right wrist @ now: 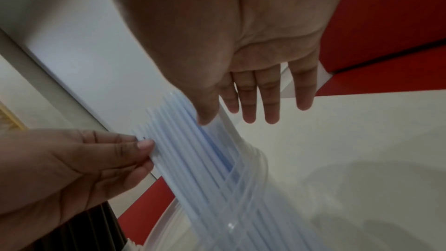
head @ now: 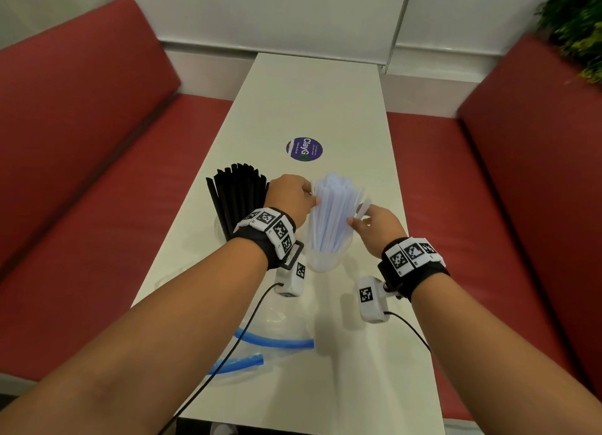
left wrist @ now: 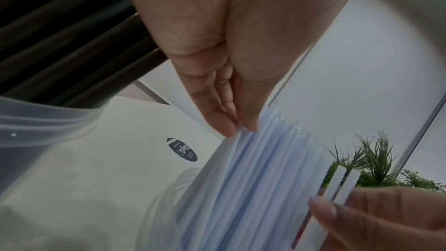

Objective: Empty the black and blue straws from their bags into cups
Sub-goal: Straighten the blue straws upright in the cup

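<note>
In clear cup (head: 324,260): blue straws (head: 332,213); left hand (head: 288,200), right hand (head: 374,228) pinching straw tops.

Even, soft overhead light brightens the head view, whose edges bow outward, while both wrist views run dimmer, softly blurred up close, with faint shadows low on the counter (head: 312,102).

Right hand (right wrist: 241,45) pinches one blue straw (other fingers spread); left hand (right wrist: 72,163) grips the blue straws (right wrist: 193,159) in the cup (right wrist: 260,167)
</note>
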`<action>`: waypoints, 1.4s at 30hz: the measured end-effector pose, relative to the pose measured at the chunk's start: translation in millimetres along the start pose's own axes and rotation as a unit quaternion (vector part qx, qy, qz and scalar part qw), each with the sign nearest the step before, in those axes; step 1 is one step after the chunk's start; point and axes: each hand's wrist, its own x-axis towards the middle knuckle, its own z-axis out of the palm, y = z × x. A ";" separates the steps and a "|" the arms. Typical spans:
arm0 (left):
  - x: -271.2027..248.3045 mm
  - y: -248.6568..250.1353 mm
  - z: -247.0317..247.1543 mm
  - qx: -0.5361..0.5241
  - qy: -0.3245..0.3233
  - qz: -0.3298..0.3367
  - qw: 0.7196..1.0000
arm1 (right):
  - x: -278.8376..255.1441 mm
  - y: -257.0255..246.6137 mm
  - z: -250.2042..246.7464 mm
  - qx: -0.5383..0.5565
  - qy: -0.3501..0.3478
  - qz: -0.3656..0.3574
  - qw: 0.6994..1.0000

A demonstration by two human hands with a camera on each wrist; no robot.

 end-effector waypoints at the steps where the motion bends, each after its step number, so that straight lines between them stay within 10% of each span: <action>1: 1.2 0.0 0.8 -0.002 -0.001 0.001 1.000 | -0.2 -2.1 -1.2 -0.005 0.009 -0.011 1.000; 20: -6.8 -1.0 4.1 0.201 -0.095 0.051 0.974 | 0.9 -13.3 -1.9 -0.059 -0.004 -0.051 0.997; 42: -25.3 -3.6 17.9 0.108 -0.090 0.048 0.989 | 6.0 -26.8 19.2 -0.055 -0.051 -0.013 0.997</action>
